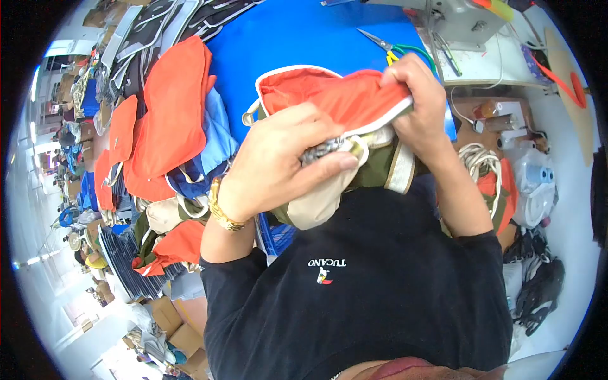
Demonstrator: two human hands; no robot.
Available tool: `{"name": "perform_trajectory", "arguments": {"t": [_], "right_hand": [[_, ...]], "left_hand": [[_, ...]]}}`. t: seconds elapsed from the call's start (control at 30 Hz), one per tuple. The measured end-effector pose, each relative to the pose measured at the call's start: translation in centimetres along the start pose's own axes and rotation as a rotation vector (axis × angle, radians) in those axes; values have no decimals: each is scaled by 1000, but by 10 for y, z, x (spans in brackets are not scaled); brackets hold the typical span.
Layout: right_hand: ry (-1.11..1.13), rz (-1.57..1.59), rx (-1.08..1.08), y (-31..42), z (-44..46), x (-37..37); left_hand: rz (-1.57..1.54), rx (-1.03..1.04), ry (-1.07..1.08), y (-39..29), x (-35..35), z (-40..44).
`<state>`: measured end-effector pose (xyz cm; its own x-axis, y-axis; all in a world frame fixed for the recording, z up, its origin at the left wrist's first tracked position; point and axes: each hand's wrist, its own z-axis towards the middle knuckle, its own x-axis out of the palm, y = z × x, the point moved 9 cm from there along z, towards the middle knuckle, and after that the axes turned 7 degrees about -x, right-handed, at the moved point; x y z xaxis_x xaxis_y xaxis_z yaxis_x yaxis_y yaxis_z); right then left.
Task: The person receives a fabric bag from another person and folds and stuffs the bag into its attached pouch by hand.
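Note:
A fabric bag (329, 95) in orange-red, cream and olive, edged with white piping, is held up in front of my chest. My left hand (285, 155), with a gold-coloured band at the wrist, is closed on its near side, thumb against the cream part. Under those fingers shows a grey-and-white patterned bit (323, 151) that I cannot make out. My right hand (418, 101) pinches the piped edge of the orange-red panel at the right. A cream webbing strap (401, 168) hangs below it.
Scissors (383, 45) with green and yellow handles lie on the blue table (285, 38), beyond the bag. Orange-red pieces (171, 114) are piled at left. A sewing machine (465, 25) stands at upper right. Bottles (500, 117) sit on a lower shelf.

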<state>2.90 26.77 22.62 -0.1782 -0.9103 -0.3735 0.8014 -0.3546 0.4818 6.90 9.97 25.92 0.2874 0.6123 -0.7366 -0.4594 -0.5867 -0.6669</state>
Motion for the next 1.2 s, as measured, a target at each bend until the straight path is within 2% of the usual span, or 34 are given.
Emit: {"name": "perform_trajectory", "arguments": {"t": [0.07,0.13,0.2,0.23,0.33,0.37,0.47,0.6,0.63,0.73,0.77,0.83,0.9,1.0,1.03,1.13,1.17,1.2], "right_hand": [[-75,9,-103,15,1,-3],[-122,17,-121,21,0,-6],[-150,17,-127,24,-2,-12],[-135,8,-142,26,-2,-13],[-106,46,-136,33,-2,-13],[-96,50,-135,34,-1,-14],[-6,1,-111,29,-4,-17],[157,51,1,28,-3,-16],[222,81,32,29,-2,-14],[475,298,119,36,5,-19],[520,377,186,29,2,-23],[555,512,373,11,0,-30],[454,471,651,-8,-3,-35],[469,177,502,18,25,-22],[533,91,392,26,32,-16],[621,84,283,27,28,2],[589,49,182,30,31,0],[574,87,201,31,32,0]], "left_hand": [[-126,-110,112,16,-1,0],[-221,-225,1,28,-12,8],[-283,-198,-184,30,-26,17],[-216,-132,-268,31,-30,22],[-123,-15,-131,32,-20,36],[-165,-92,-36,37,-14,37],[-287,-32,25,45,-1,34],[-75,32,63,40,17,27],[1,85,-6,42,19,25],[-12,71,-216,45,5,23],[-96,-84,-105,50,7,23],[-130,-24,-141,42,6,22],[-128,40,-172,33,6,24],[-72,102,-193,22,7,30],[-122,84,-196,22,8,30],[-285,-12,-167,30,12,26],[-350,-68,-129,42,17,23],[-410,-118,-95,51,16,21]]}}
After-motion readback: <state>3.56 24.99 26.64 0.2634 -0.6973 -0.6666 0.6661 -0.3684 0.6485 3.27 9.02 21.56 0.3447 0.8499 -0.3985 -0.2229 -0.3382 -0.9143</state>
